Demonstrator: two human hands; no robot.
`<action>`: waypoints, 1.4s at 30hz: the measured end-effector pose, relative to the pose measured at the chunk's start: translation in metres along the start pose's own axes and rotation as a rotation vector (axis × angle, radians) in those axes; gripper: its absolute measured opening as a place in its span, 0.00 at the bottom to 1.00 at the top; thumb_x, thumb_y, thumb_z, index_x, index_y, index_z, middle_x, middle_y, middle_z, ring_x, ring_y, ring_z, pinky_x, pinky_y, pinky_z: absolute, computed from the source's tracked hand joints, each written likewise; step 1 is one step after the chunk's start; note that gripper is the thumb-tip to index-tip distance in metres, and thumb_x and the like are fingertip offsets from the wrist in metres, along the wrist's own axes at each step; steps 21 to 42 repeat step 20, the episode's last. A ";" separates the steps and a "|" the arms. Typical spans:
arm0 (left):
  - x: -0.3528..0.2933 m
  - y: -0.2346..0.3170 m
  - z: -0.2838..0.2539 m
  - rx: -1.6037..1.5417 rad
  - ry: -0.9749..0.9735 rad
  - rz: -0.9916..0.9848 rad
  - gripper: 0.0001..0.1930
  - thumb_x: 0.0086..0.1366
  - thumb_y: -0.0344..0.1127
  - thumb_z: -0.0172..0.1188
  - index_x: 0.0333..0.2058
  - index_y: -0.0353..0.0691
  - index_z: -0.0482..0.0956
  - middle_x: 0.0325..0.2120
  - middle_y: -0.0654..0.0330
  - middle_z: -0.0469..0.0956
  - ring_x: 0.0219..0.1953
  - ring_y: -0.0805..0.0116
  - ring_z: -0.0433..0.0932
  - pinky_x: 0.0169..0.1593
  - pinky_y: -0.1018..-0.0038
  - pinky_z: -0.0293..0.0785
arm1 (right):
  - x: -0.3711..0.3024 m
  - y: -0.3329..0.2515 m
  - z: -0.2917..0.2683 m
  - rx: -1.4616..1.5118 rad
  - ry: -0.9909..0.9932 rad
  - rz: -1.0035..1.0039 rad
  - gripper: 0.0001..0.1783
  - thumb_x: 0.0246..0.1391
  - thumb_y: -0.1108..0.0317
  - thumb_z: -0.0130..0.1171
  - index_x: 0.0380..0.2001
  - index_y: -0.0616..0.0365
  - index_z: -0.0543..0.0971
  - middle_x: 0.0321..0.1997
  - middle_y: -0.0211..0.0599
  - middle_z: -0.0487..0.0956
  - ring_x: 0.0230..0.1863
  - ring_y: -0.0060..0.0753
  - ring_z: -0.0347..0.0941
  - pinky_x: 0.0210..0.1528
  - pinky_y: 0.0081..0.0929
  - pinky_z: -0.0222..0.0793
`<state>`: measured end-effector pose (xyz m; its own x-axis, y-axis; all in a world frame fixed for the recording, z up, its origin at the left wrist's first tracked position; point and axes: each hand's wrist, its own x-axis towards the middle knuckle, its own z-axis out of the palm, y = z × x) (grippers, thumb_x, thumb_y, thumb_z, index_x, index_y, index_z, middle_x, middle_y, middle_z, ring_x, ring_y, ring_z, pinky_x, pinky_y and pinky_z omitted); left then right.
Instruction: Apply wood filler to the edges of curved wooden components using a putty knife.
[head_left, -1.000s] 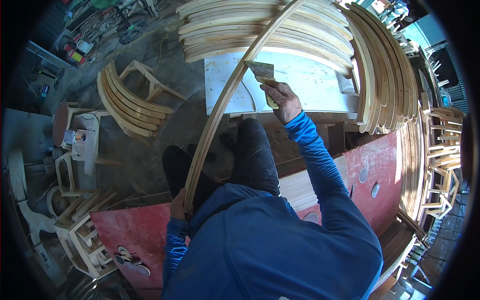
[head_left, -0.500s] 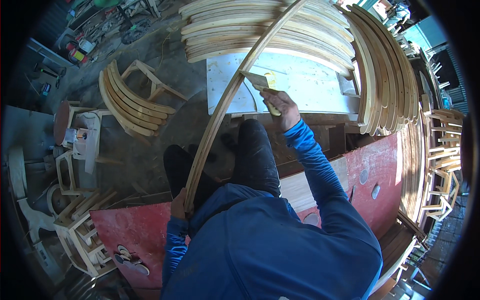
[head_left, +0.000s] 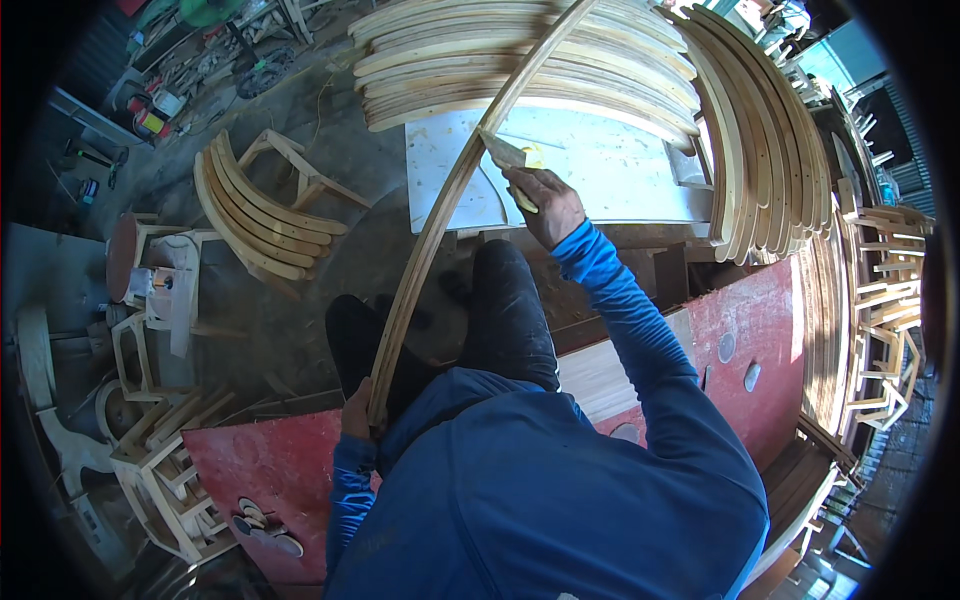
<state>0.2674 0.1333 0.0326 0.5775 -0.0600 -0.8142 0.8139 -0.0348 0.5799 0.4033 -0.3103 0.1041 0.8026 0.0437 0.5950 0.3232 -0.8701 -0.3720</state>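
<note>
A long, curved wooden strip (head_left: 437, 225) slants from my lap up across the far stack of wood. Its near end rests in my left hand (head_left: 357, 408), which is closed around it. In my right hand (head_left: 552, 207) is a putty knife (head_left: 503, 151), its flat blade against the strip's right side. Beyond the blade, a yellow patch (head_left: 534, 157) shows on the white board (head_left: 610, 190). Part of the knife's handle is hidden by my fingers.
Curved wooden pieces (head_left: 540, 60) are stacked on the board's far side, with more hanging at the right (head_left: 765, 150). A smaller bundle (head_left: 255, 215) leans on a wooden frame at the left. Red panels (head_left: 745, 345) flank me; sanding discs (head_left: 265, 525) lie on the left one.
My right hand and the putty knife have shifted slightly left and away from me, the blade staying at the strip. My left hand keeps its hold on the near end.
</note>
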 end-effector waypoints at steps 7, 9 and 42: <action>0.001 0.001 0.001 0.001 0.015 -0.003 0.26 0.72 0.60 0.51 0.29 0.42 0.76 0.11 0.65 0.69 0.08 0.73 0.65 0.12 0.77 0.55 | 0.020 0.041 -0.026 0.463 0.003 0.410 0.15 0.59 0.67 0.67 0.46 0.63 0.84 0.38 0.43 0.86 0.36 0.33 0.85 0.40 0.29 0.80; 0.000 0.000 0.001 -0.011 0.028 -0.005 0.26 0.72 0.61 0.51 0.29 0.42 0.77 0.11 0.65 0.69 0.08 0.73 0.65 0.12 0.77 0.55 | 0.036 0.070 -0.026 0.714 -0.008 0.583 0.16 0.60 0.68 0.67 0.47 0.67 0.83 0.37 0.42 0.86 0.35 0.29 0.84 0.39 0.27 0.82; 0.033 -0.050 -0.012 0.130 0.206 0.342 0.28 0.69 0.64 0.53 0.35 0.42 0.81 0.13 0.62 0.72 0.10 0.70 0.69 0.14 0.74 0.61 | 0.092 0.151 -0.054 0.273 0.099 0.393 0.19 0.58 0.56 0.69 0.49 0.54 0.84 0.37 0.42 0.87 0.32 0.49 0.85 0.40 0.42 0.84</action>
